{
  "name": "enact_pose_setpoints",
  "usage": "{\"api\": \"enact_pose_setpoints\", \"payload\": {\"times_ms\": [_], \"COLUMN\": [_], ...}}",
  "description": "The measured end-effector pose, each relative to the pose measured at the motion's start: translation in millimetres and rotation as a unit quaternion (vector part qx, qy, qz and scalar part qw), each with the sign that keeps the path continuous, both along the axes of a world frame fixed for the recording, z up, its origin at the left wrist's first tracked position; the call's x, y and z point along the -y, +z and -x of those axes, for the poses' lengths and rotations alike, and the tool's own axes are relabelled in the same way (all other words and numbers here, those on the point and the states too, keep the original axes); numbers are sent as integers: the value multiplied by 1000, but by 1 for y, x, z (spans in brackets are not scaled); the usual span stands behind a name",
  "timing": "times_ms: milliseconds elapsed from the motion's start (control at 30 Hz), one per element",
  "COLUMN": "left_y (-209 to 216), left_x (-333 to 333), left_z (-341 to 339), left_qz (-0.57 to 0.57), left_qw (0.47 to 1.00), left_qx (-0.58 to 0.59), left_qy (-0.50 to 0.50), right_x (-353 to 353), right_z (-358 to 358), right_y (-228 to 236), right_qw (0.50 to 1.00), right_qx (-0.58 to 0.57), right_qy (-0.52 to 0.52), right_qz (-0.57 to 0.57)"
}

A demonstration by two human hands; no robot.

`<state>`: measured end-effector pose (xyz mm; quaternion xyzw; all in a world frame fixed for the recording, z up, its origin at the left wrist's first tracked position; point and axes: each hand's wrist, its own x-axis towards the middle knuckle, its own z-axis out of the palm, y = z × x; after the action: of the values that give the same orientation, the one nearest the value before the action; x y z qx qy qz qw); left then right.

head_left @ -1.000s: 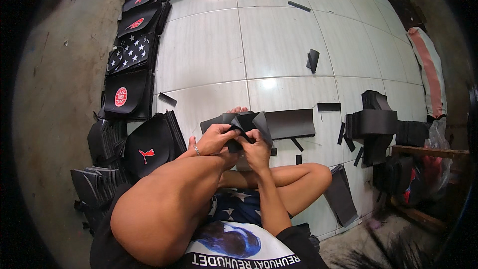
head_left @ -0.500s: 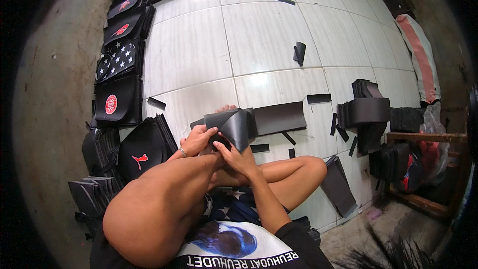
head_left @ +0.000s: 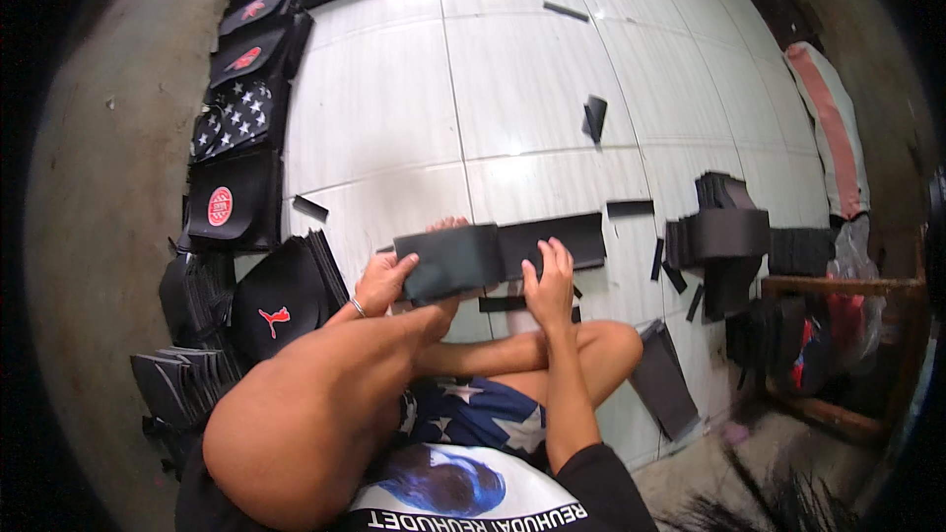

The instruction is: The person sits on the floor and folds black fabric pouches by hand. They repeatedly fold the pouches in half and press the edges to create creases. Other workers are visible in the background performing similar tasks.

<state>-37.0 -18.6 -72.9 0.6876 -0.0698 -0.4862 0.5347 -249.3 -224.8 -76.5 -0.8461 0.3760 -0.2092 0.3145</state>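
A dark rectangular piece of sheet material, like leatherette, is held up in front of my raised shin. My left hand pinches its left edge, thumb on top. The piece hangs flat and slightly curved over my foot, whose toes show behind its upper edge. Just to the right, a long dark strip lies on the tiles. Over its near edge rests my right hand, fingers apart and nothing gripped between them; whether the fingertips press on the strip, I cannot tell.
Several small black offcuts are scattered over the tiled floor. A cross-stacked pile of dark strips stands at the right, near a wooden frame. Along the left wall lie stacked black flaps, some with red emblems. A dark strip lies beyond my right knee.
The piece was folded over and held by both hands; now it is spread flat in my left hand. My right hand has let go and moved right, to the long strip.
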Motion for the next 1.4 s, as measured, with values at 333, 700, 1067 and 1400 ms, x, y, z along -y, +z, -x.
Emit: {"api": "enact_pose_setpoints", "payload": {"times_ms": [333, 700, 1067, 1400], "left_y": [30, 42, -15, 2], "left_x": [17, 21, 15, 15], "left_z": [10, 16, 10, 6], "left_qz": [69, -41, 83, 6], "left_qw": [990, 987, 983, 986], "left_qx": [105, 119, 163, 138], "left_qy": [-57, -104, -3, -92], "right_x": [-111, -88, -74, -104], "right_z": [-74, -62, -55, -66], "right_y": [30, 12, -12, 27], "right_qw": [979, 938, 827, 975], "right_qx": [188, 266, 313, 189], "right_qy": [42, 5, -191, 45], "right_qz": [-62, -220, -425, -104]}}
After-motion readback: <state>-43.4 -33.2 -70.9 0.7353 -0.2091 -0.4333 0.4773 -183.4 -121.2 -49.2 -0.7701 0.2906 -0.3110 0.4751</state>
